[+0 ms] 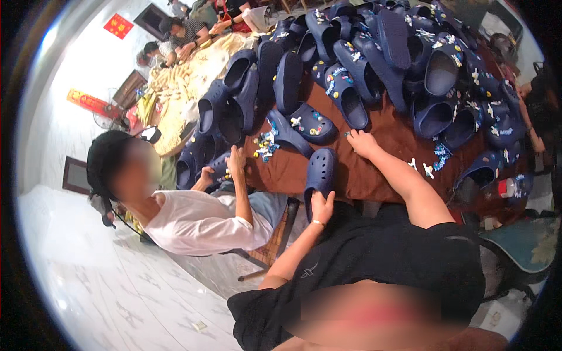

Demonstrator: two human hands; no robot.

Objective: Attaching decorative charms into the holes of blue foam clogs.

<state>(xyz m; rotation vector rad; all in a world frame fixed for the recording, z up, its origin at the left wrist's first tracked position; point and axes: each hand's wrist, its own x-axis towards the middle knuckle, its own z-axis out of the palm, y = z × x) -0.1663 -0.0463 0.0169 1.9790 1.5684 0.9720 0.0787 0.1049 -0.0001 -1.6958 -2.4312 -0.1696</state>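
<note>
My left hand [322, 207] is closed on the heel end of a navy blue foam clog [321, 171] at the table's near edge. The fingers reach inside its opening, and the holed toe points away from me. My right hand [362, 144] rests low over the brown cloth [374, 169], its fingers drawn together at the tips. Something small and greenish shows at those fingertips, too small to name. Just beyond them lies a navy clog with colourful charms [346, 96]. Left of it sit another decorated clog [312, 123] and a heap of small charms [266, 144].
Many navy clogs [442, 70] are piled across the far and right side of the table. Loose white charms [429, 170] lie at right. A person in a white shirt [205, 222] sits close on my left, handling a clog. Farther back, people sit by a pale heaped table [181, 82].
</note>
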